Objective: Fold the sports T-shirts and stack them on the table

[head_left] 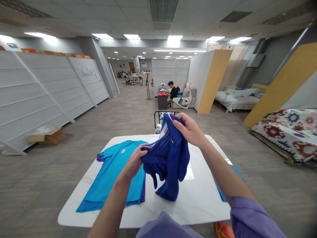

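A dark blue shirt (170, 158) with a red and white striped collar hangs bunched between my hands, above the white table (198, 205). My left hand (135, 162) pinches one side of its collar. On the other side, higher up, my right hand (189, 129) grips the collar with the thumb on top. The shirt's lower end hangs close to the tabletop; I cannot tell if it touches. To the left, a bright blue T-shirt (119, 178) with a small chest badge lies spread out, and purple cloth (143, 191) shows from under it.
Blue cloth (223, 195) lies at the table's right edge, partly behind my right forearm. Beyond the table stands a black-framed chair (155, 119). Farther back, a person (173, 91) sits by a sofa. A cardboard box (53, 137) is on the floor at left.
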A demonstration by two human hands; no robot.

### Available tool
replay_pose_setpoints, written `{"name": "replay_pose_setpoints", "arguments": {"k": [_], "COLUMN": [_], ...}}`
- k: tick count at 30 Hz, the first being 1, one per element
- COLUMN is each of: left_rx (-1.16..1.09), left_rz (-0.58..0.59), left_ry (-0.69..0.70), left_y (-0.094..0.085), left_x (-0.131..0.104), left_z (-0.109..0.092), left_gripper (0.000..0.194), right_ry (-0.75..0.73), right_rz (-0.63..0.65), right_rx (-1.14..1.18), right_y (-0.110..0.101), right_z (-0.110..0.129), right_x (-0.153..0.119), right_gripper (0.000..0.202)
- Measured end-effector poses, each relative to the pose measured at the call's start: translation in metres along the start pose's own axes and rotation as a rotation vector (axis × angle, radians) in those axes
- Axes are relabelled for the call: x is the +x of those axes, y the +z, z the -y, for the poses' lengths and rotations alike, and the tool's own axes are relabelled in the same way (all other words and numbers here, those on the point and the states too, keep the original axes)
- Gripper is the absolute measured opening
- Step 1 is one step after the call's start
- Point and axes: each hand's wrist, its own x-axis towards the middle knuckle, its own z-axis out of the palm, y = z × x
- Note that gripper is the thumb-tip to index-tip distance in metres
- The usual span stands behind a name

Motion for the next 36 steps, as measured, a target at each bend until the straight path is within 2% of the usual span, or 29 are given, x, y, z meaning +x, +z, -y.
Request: {"name": "replay_pose_setpoints", "arguments": {"k": [4,6,9,12,15,18,20,22,24,26,27,29,32,34,36], "left_rx": [0.105,0.178,0.326,0.461,0.53,0.494,0.406,0.355,0.398,0.507,0.564,0.671,0.871,1.018,1.132], "left_rz": [0.02,-0.005,-0.211,-0.425,-0.498,-0.43,-0.267,-0.078,0.045,0.072,0.046,-0.108,-0.576,-0.848,-0.975], "left_ry": [-0.112,-0.102,0.117,0.354,0.435,0.382,0.268,0.135,0.041,0.012,0.042,0.19,0.493,0.628,0.715], "left_y": [0.029,0.04,0.047,0.048,0.052,0.054,0.05,0.039,0.026,0.017,0.014,0.015,0.023,0.029,0.035], "left_x": [-0.011,-0.015,-0.021,-0.027,-0.034,-0.045,-0.056,-0.07,-0.082,-0.092,-0.095,-0.098,-0.098,-0.097,-0.1], "left_z": [-0.005,-0.004,-0.009,-0.027,-0.056,-0.082,-0.089,-0.087,-0.079,-0.071,-0.069,-0.068,-0.081,-0.096,-0.114], "left_gripper": [0.046,0.049,0.06,0.063,0.059,0.057,0.06,0.06,0.054,0.049,0.048,0.048,0.047,0.046,0.046], "right_ry": [0.004,-0.003,-0.017,-0.045,-0.076,-0.06,-0.039,-0.039,-0.057,-0.092,-0.117,-0.182,-0.266,-0.289,-0.296], "right_rz": [0.015,0.026,0.022,0.039,0.127,0.215,0.204,0.167,0.167,0.187,0.194,0.181,0.088,0.002,-0.063], "right_rx": [0.007,0.021,0.011,-0.013,-0.013,0.042,0.079,0.098,0.107,0.088,0.059,-0.049,-0.272,-0.358,-0.349], "right_y": [-0.023,-0.032,-0.043,-0.051,-0.055,-0.052,-0.047,-0.042,-0.038,-0.035,-0.033,-0.028,-0.016,-0.003,0.013], "right_z": [-0.008,-0.011,-0.016,-0.019,-0.019,-0.02,-0.023,-0.028,-0.03,-0.029,-0.027,-0.02,-0.009,-0.005,-0.004], "right_x": [0.0,-0.002,-0.005,-0.008,-0.011,-0.013,-0.013,-0.012,-0.009,-0.005,-0.003,0.002,0.011,0.019,0.028], "right_gripper": [0.05,0.053,0.053,0.054,0.057,0.058,0.056,0.053,0.051,0.05,0.05,0.05,0.051,0.051,0.052]}}
